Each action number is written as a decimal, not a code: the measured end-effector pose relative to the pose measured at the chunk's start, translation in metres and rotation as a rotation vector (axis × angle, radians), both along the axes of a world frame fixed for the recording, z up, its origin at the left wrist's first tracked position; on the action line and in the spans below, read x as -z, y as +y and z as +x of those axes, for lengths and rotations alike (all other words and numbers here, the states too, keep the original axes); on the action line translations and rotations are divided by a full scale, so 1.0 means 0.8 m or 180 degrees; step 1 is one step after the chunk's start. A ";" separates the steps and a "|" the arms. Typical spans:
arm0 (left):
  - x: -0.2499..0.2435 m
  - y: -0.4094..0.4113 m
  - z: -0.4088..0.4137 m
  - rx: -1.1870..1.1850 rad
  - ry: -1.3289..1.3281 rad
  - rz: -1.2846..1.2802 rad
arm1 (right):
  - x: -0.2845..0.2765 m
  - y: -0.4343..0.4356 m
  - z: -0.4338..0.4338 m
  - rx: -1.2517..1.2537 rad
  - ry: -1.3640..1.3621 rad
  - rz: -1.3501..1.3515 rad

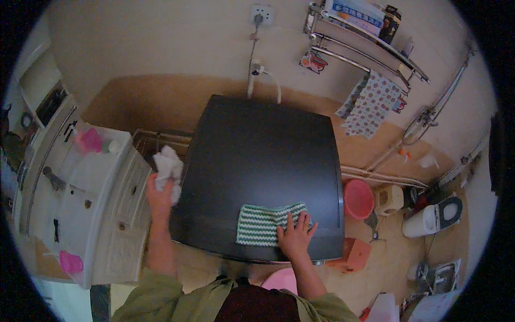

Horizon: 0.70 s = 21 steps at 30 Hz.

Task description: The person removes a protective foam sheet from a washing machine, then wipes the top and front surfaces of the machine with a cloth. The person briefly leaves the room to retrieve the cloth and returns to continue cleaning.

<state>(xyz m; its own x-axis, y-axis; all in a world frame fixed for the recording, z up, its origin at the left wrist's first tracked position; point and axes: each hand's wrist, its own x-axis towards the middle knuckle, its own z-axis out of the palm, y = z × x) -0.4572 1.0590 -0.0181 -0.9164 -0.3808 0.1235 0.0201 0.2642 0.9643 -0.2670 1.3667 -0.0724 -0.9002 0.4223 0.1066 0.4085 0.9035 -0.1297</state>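
Note:
My right hand (295, 235) lies with fingers spread on a green and white striped cloth (257, 225), pressed flat on the front part of a dark, smooth appliance top (265, 161). Beside the left edge of that top, my left hand (160, 191) holds a bunched white cloth (168, 163), which hangs in the gap between the appliance and the washbasin cabinet. The kind of appliance is not certain from above.
A white washbasin cabinet (120, 225) stands close on the left, with a pink cup (71, 261) on it. To the right are a red basin (359, 199), an orange stool (356, 254) and a toilet (422, 221). A metal rack (362, 30) with a patterned cloth (372, 104) hangs on the wall.

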 end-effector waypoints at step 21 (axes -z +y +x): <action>-0.018 -0.053 0.100 -0.0195 0.0515 -0.0531 | 0.007 -0.150 -0.091 -0.2534 0.0352 -0.0689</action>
<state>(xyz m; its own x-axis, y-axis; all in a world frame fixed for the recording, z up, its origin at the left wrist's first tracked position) -0.3769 1.0168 -0.0040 -0.8553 -0.3972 0.3328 0.1500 0.4250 0.8927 -0.3402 1.2470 -0.0783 -0.9275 -0.3149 0.2015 -0.3674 0.8674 -0.3356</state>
